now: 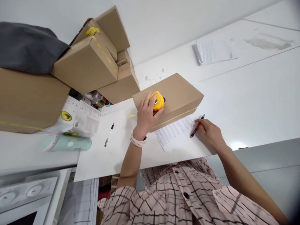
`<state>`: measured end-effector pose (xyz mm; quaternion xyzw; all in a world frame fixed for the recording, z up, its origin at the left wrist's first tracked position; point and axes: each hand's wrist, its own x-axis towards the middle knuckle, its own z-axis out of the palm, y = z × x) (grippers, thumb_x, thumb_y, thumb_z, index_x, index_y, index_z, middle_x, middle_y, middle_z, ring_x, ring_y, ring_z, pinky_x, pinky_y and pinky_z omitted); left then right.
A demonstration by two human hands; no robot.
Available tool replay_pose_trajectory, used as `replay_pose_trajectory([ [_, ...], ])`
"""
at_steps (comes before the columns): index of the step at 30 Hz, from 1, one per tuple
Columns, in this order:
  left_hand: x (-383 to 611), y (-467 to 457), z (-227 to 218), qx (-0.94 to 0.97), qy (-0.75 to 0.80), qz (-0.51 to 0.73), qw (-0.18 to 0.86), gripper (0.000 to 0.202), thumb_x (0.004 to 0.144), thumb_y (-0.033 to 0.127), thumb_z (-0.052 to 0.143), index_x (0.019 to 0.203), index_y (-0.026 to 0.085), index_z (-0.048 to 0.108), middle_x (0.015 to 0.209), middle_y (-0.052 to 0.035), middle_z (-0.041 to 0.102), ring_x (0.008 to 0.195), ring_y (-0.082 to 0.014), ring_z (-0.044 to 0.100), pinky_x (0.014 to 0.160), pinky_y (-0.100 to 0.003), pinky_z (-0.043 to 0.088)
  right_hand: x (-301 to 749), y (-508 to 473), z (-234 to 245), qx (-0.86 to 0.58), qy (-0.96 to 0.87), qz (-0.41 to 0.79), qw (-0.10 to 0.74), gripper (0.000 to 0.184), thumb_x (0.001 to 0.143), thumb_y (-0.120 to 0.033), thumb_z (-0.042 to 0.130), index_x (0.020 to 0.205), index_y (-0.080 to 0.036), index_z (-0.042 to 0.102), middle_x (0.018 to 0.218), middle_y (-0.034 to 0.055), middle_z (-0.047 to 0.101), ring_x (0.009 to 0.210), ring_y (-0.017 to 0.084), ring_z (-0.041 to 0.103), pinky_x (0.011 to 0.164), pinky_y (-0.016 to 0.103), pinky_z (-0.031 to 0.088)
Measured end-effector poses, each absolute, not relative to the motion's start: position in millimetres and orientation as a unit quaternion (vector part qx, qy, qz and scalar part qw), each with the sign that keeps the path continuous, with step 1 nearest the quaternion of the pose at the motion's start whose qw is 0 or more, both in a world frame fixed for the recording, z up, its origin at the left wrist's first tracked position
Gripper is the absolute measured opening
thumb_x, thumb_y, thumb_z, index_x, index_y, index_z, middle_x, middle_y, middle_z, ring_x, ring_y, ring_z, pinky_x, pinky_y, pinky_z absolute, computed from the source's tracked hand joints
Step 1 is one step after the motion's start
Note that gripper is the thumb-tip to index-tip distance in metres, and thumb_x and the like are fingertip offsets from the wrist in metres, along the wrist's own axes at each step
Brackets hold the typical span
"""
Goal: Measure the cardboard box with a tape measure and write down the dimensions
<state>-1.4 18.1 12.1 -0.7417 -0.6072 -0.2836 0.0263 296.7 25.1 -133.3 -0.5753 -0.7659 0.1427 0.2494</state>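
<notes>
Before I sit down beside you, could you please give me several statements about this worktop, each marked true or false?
1. The left hand holds a yellow tape measure over the cardboard box. True.
2. A wristband circles the right wrist. False: the pink wristband is on the left wrist.
3. The right hand has its fingers on a red-and-black pen. True.
4. Every pen in view is in a hand. False: a clear pen lies on the white table.
5. From this view, the cardboard box hides part of the printed sheet. True.
</notes>
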Motion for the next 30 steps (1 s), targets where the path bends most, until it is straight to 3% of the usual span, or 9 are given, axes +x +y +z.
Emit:
replay_pose_trajectory([
  [3, -3, 9, 1, -0.680, -0.667, -0.305, 0.009, 0.081, 0.092, 0.057, 0.066, 0.157, 0.023, 0.033, 0.168, -0.0170, 0.029, 0.157, -0.0383, 0.021, 0.125, -0.061, 0.023, 299, 18, -138, -0.567, -0.778, 0.097, 0.253, 0.036, 0.093, -0.019, 0.041, 0.115, -0.016, 0.071, 0.093, 0.0120, 0.068, 0.085, 0.027, 0.065, 0.068, 0.036, 0.048],
  [5, -7, 1, 0, -0.651, -0.690, -0.316, -0.033, 0.084, 0.089, 0.060, 0.068, 0.158, 0.027, 0.031, 0.169, -0.0154, 0.027, 0.159, -0.0392, 0.014, 0.125, -0.065, 0.019, 298, 14, -139, -0.564, -0.787, 0.053, 0.244, 0.035, 0.095, -0.020, 0.043, 0.115, -0.016, 0.071, 0.090, 0.0122, 0.065, 0.084, 0.027, 0.062, 0.065, 0.035, 0.046],
  [8, -12, -4, 2, -0.666, -0.665, -0.324, -0.095, 0.074, 0.093, 0.054, 0.065, 0.156, 0.032, 0.031, 0.165, -0.0105, 0.036, 0.158, -0.0334, 0.021, 0.127, -0.063, 0.019, 297, 8, -141, -0.555, -0.801, -0.001, 0.227, 0.032, 0.098, -0.021, 0.045, 0.114, -0.017, 0.072, 0.088, 0.0112, 0.063, 0.080, 0.026, 0.057, 0.064, 0.034, 0.043],
  [12, -12, 5, 4, -0.696, -0.626, -0.331, -0.117, 0.066, 0.094, 0.048, 0.066, 0.151, 0.031, 0.038, 0.161, -0.0093, 0.043, 0.156, -0.0310, 0.027, 0.127, -0.059, 0.022, 302, -7, -142, -0.548, -0.805, -0.046, 0.223, 0.030, 0.100, -0.020, 0.044, 0.110, -0.015, 0.072, 0.085, 0.0103, 0.061, 0.075, 0.023, 0.054, 0.065, 0.034, 0.042],
  [16, -3, 18, 2, -0.717, -0.600, -0.326, -0.138, 0.065, 0.094, 0.051, 0.066, 0.150, 0.031, 0.040, 0.161, -0.0094, 0.043, 0.156, -0.0321, 0.029, 0.124, -0.058, 0.029, 318, -30, -138, -0.544, -0.807, -0.052, 0.223, 0.028, 0.101, -0.020, 0.044, 0.113, -0.014, 0.070, 0.084, 0.0094, 0.060, 0.075, 0.023, 0.055, 0.064, 0.033, 0.042],
  [19, 8, 27, -1, -0.741, -0.571, -0.323, -0.144, 0.065, 0.095, 0.055, 0.063, 0.151, 0.032, 0.038, 0.161, -0.0085, 0.043, 0.156, -0.0322, 0.028, 0.125, -0.058, 0.027, 340, -40, -131, -0.531, -0.821, -0.059, 0.201, 0.026, 0.102, -0.020, 0.046, 0.116, -0.014, 0.067, 0.084, 0.0088, 0.061, 0.077, 0.023, 0.058, 0.057, 0.030, 0.040],
  [23, 22, 36, -8, -0.757, -0.548, -0.327, -0.142, 0.068, 0.096, 0.061, 0.058, 0.153, 0.032, 0.035, 0.163, -0.0085, 0.040, 0.157, -0.0323, 0.026, 0.127, -0.059, 0.020, 369, -31, -120, -0.441, -0.886, -0.085, 0.112, 0.033, 0.094, -0.004, 0.042, 0.116, -0.013, 0.064, 0.084, 0.0097, 0.064, 0.074, 0.024, 0.059, 0.057, 0.033, 0.041],
  [26, 29, 42, -13, -0.768, -0.530, -0.330, -0.143, 0.071, 0.096, 0.064, 0.056, 0.155, 0.032, 0.032, 0.163, -0.0075, 0.039, 0.158, -0.0318, 0.024, 0.128, -0.058, 0.016, 382, -14, -116, -0.384, -0.920, -0.059, 0.056, 0.037, 0.086, 0.004, 0.040, 0.105, -0.018, 0.064, 0.085, 0.0098, 0.066, 0.071, 0.023, 0.058, 0.059, 0.034, 0.040],
  [30, 31, 48, -20, -0.774, -0.519, -0.329, -0.151, 0.074, 0.095, 0.064, 0.056, 0.157, 0.034, 0.029, 0.164, -0.0038, 0.038, 0.158, -0.0293, 0.022, 0.130, -0.054, 0.012, 387, 8, -111, -0.327, -0.943, -0.030, 0.063, 0.033, 0.084, 0.007, 0.042, 0.085, -0.023, 0.056, 0.069, 0.0034, 0.056, 0.059, 0.020, 0.047, 0.057, 0.034, 0.032],
])
